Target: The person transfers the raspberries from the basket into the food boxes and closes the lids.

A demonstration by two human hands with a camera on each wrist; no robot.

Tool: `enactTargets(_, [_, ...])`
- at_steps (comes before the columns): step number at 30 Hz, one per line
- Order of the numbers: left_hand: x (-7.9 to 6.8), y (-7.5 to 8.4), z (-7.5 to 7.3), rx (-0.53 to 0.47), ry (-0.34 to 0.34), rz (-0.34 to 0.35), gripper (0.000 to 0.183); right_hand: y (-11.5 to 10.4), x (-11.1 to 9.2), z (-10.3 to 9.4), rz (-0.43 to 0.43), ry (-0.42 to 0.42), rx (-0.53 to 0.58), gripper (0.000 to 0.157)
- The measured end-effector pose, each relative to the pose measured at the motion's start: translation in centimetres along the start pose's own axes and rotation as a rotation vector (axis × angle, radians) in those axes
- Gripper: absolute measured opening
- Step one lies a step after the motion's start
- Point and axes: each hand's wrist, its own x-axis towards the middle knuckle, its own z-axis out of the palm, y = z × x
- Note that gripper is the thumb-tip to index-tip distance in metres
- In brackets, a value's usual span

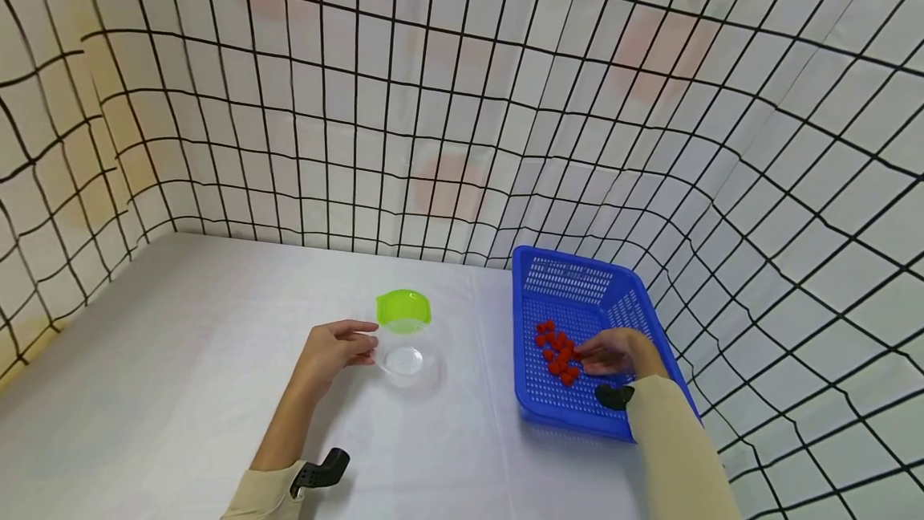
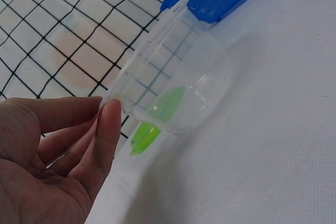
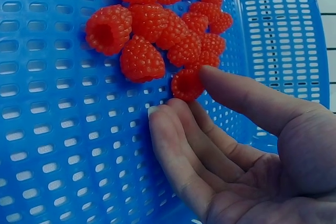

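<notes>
Beneath the right hand [image 1: 613,350] we see a blue basket [image 1: 570,418]. At the left hand's [image 1: 328,355] fingertips is a clear bowl [image 2: 194,103]; the left wrist view shows thumb and fingers pinching its rim, which the head view leaves less clear. Just past the bowl from that hand lies a green dish [image 1: 401,306]. Beside the right fingertips, red raspberries [image 3: 147,22] cluster on the basket's floor. Only the right wrist view shows their hollows; whether thumb and fingers grip the nearest one, we cannot tell.
</notes>
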Motion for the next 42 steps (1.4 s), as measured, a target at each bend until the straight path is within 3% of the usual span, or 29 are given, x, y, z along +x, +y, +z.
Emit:
enactTargets(9, [0.0,0.1,0.2,-0.016,-0.004,-0.013,0.034,0.2,-0.3,-0.2,-0.029,-0.034,0.005,0.035])
enactTargets(16, [-0.1,0.2,0.0,-0.001,-0.007,-0.021,0.035,-0.3,-0.4,-0.5,-0.048,-0.058,-0.044,0.031])
enactTargets(22, [-0.1,0.1,0.0,-0.011,-0.011,-0.017,0.035,-1.5,-1.4,-1.2,-0.051,-0.095,-0.094,0.035])
enactTargets(28, [0.0,0.0,0.1,-0.025,-0.014,-0.023,0.035,-2.7,-2.0,-1.4,-0.093,-0.071,-0.111,0.039])
enactTargets(34, [0.0,0.0,0.0,-0.027,-0.014,-0.024,0.034,-4.7,-2.8,-0.5,-0.179,-0.078,-0.157,0.045])
enactTargets(42, [-0.1,0.1,0.0,-0.030,-0.019,-0.020,0.035,-8.1,-4.3,1.2,-0.244,-0.049,-0.130,0.039])
